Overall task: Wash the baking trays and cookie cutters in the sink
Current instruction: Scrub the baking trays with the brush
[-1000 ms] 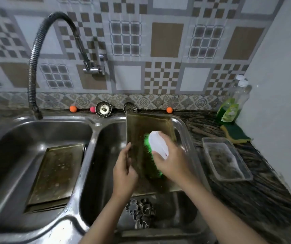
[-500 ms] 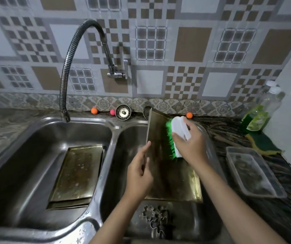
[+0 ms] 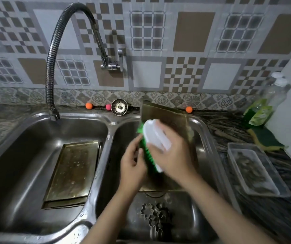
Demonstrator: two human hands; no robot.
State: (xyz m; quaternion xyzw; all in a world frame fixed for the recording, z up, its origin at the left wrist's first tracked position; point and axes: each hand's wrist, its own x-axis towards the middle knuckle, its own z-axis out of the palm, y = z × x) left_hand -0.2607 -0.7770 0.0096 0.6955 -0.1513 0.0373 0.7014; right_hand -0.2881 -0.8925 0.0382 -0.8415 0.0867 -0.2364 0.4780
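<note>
A brass-coloured baking tray (image 3: 169, 115) stands tilted in the right basin (image 3: 206, 138) of the steel double sink. My left hand (image 3: 132, 166) grips the tray's left edge. My right hand (image 3: 172, 152) holds a white scrubbing brush (image 3: 156, 136) with green bristles, pressed against the tray's face. Another stained tray (image 3: 72, 170) lies flat in the left basin (image 3: 18, 155). Several metal cookie cutters (image 3: 154, 217) lie on the right basin's floor, below the tray.
A flexible faucet (image 3: 53, 50) arches over the left basin. A sink strainer (image 3: 119, 107) and small orange and pink balls sit on the back ledge. On the right counter are a clear plastic container (image 3: 257, 169), a green sponge (image 3: 266, 140) and dish soap bottles (image 3: 264, 108).
The brush has slid down and left across the tray from its upper edge toward my left hand. The camera view has shifted slightly.
</note>
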